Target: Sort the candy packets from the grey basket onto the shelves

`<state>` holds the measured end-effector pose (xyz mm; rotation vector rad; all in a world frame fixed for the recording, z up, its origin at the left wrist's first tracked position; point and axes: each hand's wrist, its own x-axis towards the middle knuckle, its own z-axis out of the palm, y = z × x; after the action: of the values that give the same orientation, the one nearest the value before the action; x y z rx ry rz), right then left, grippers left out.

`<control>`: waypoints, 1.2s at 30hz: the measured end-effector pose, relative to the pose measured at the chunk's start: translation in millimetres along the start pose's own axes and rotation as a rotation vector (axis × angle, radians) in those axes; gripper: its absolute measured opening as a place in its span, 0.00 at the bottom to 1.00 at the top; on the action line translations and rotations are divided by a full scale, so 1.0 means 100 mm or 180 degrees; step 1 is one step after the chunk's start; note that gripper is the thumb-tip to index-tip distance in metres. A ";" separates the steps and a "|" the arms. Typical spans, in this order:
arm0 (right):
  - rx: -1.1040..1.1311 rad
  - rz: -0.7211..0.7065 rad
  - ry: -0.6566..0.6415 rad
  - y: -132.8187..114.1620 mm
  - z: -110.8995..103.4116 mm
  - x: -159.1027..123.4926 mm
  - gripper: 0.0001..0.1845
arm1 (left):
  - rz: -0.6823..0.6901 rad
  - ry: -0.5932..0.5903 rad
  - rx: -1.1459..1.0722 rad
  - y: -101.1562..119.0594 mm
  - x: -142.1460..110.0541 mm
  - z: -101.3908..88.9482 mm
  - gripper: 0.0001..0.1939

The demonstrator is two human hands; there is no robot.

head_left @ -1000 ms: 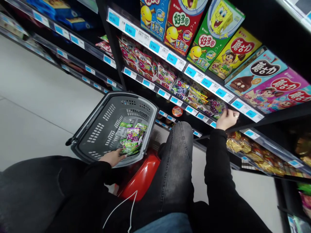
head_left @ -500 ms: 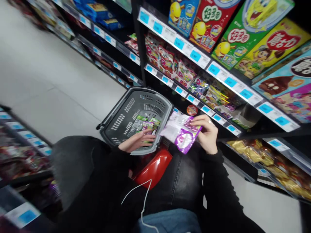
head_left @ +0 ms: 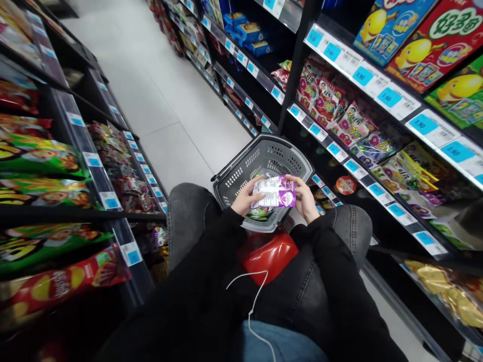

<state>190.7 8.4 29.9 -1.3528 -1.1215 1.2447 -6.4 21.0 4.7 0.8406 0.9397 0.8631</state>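
A purple and white candy bag (head_left: 274, 192) is stretched between my two hands, printed back side facing up. My left hand (head_left: 245, 197) grips its left end, thumb on top. The right end is pinched in my right hand (head_left: 305, 198). Below the bag stands a grey shopping basket (head_left: 241, 176) with perforated sides. Green packets (head_left: 260, 213) lie in the basket, partly hidden by the bag and my left hand.
Shelves with small candy bags (head_left: 327, 103) and colourful boxes (head_left: 407, 45) rise on my right. Green chip bags (head_left: 45, 156) fill the shelf on my left. A red glossy object (head_left: 271, 256) with a white cord lies between my legs. The tiled aisle floor (head_left: 158, 110) stretches ahead.
My left hand has risen from the basket and taken hold of the bag's left end. The bag has moved over the basket and lies level. My view has turned toward the left.
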 end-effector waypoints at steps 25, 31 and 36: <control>-0.0877 0.0059 -0.0700 0.15 0.00 0.09 0.13 | 0.0296 0.1143 0.0863 -0.21 0.12 -0.03 0.13; -0.0828 0.0154 -0.0409 0.20 0.08 0.08 0.16 | 0.0332 0.1378 0.1203 -0.23 0.14 -0.09 0.11; -0.0884 0.0148 0.0049 0.20 0.15 0.04 0.14 | 0.0412 0.1291 0.1220 -0.22 0.14 -0.09 0.11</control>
<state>176.4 10.8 8.7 -1.5993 -1.2942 1.1392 -4.8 26.3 -21.9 1.0846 1.4494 1.0029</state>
